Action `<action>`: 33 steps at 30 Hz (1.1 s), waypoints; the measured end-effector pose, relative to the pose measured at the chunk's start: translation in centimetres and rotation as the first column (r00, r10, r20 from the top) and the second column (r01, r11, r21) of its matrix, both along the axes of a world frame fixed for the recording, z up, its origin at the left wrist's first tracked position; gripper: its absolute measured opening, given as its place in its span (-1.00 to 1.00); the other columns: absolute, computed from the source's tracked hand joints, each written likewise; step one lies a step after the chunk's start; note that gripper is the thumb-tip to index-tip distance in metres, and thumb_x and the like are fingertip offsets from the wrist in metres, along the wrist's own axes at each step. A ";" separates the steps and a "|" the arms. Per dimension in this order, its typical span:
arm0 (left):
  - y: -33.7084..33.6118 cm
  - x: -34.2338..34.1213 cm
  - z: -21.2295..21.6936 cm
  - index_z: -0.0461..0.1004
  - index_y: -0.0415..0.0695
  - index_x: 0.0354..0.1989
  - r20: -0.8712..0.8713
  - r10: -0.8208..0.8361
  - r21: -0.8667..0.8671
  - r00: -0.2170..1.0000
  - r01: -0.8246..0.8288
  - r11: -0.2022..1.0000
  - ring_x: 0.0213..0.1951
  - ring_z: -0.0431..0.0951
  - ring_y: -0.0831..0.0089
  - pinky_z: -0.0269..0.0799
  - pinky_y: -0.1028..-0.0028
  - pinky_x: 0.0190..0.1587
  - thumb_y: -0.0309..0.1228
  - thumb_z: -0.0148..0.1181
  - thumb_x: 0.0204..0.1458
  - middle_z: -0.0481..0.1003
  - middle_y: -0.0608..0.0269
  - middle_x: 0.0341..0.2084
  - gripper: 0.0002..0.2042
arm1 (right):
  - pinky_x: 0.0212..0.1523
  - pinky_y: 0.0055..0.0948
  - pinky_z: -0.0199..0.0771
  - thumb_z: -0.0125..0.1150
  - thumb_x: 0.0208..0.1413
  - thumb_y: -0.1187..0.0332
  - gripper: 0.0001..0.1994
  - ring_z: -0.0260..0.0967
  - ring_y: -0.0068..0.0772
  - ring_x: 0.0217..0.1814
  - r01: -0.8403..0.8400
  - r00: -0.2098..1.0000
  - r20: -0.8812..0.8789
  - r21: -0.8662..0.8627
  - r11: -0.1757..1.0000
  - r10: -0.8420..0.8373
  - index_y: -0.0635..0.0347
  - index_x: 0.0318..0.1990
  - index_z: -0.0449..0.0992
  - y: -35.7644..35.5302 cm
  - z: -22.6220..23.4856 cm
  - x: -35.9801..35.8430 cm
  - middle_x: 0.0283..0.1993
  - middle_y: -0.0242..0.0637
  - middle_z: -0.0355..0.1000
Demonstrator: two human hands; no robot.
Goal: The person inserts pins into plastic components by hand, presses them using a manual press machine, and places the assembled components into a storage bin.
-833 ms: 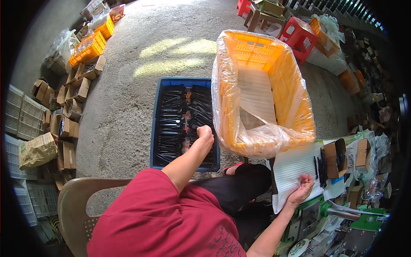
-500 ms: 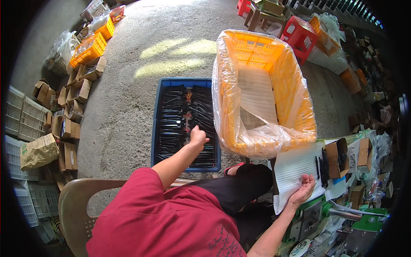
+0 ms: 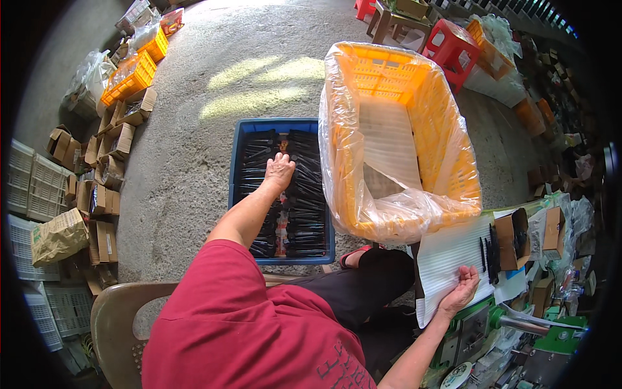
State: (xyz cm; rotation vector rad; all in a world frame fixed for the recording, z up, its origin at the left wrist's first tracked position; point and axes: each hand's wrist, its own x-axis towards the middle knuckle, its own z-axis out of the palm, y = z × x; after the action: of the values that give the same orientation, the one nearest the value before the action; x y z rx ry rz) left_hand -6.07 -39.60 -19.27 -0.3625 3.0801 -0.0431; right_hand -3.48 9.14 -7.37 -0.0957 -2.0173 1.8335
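Note:
My left hand (image 3: 280, 171) is over the upper middle of a blue bin (image 3: 236, 194), its fingers curled down and pressed together. What they hold, if anything, is hidden beneath the hand. Long, slim black pieces (image 3: 307, 201) lie packed in two columns in this bin, along a reddish middle strip. On a white ribbed sheet (image 3: 440, 262) at the right, my right hand (image 3: 461, 292) rests on its side with loosely bent fingers and nothing in it. Beyond its fingertips lie several thin black pieces (image 3: 491, 259).
A yellow crate (image 3: 382, 71) lined with clear plastic stands right of the bin. Beside the sheet are an open cardboard box (image 3: 512, 238) and a green machine (image 3: 560, 334). Cartons (image 3: 116, 139) line the left side; a red stool (image 3: 452, 52) stands at the back right.
My left hand has moved up and slightly left over the blue bin, from its middle toward its far end. My right hand stays on the white sheet.

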 end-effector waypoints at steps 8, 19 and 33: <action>-0.4 -0.9 -0.5 0.44 -0.04 -0.49 0.004 -0.114 -0.067 0.993 0.114 0.991 -0.20 0.28 0.38 0.20 0.36 -0.28 -0.46 0.02 -0.25 0.33 0.31 -0.38 -0.89 | -0.02 -0.45 0.11 -0.35 0.11 0.06 -0.48 0.18 -0.36 -0.16 0.013 1.000 0.028 0.032 0.999 -0.014 0.46 -0.07 0.15 -0.1 0.2 0.0 -0.23 -0.11 0.23; -1.7 -1.3 0.5 0.34 -0.03 -0.37 0.061 -0.261 -0.044 0.963 0.264 0.964 -0.24 0.36 0.36 0.18 0.25 -0.21 -0.51 -0.03 -0.19 0.39 0.29 -0.41 -0.84 | -0.04 -0.45 0.12 -0.35 0.11 0.06 -0.48 0.18 -0.36 -0.18 0.006 1.000 0.020 0.029 1.000 -0.007 0.46 -0.08 0.16 0.0 0.1 0.0 -0.24 -0.11 0.23; 0.8 -3.1 -0.1 0.35 -0.02 -0.23 0.030 -0.283 0.203 0.959 0.271 0.941 -0.16 0.32 0.32 0.25 0.33 -0.18 -0.57 -0.03 -0.23 0.37 0.31 -0.33 -0.70 | -0.05 -0.45 0.12 -0.35 0.11 0.05 -0.47 0.18 -0.37 -0.20 0.012 1.000 0.025 0.028 1.000 -0.012 0.47 -0.08 0.15 0.0 0.1 0.1 -0.27 -0.12 0.24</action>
State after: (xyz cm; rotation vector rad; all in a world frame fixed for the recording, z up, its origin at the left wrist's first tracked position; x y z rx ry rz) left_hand -9.15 -38.77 -19.41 0.0815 3.0147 0.2377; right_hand -3.41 9.11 -7.26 -0.1236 -2.0545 1.8054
